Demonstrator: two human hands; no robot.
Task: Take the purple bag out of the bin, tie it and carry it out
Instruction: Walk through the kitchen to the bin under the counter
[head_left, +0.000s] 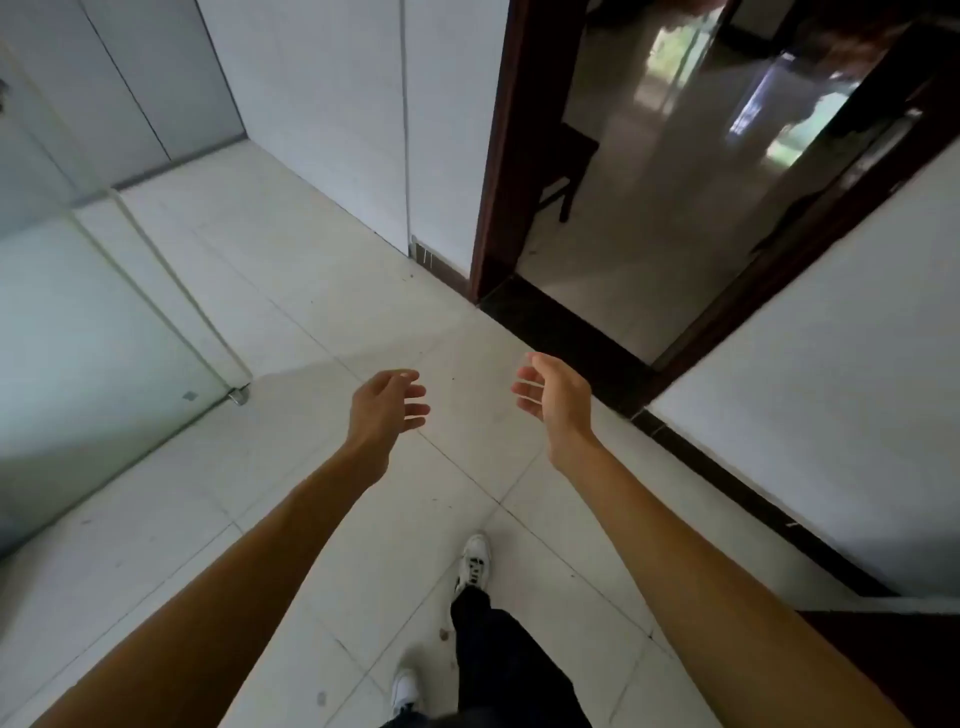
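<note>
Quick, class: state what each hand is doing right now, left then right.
Left hand: open, fingers loosely curled, holding nothing.
Right hand: open, fingers loosely curled, holding nothing.

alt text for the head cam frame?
Two bare arms reach forward over a pale tiled floor, left hand and right hand open and empty. Ahead, a dark-framed doorway opens onto a glossy floor; frosted glass panel at left. No bag or bin in view.
</note>
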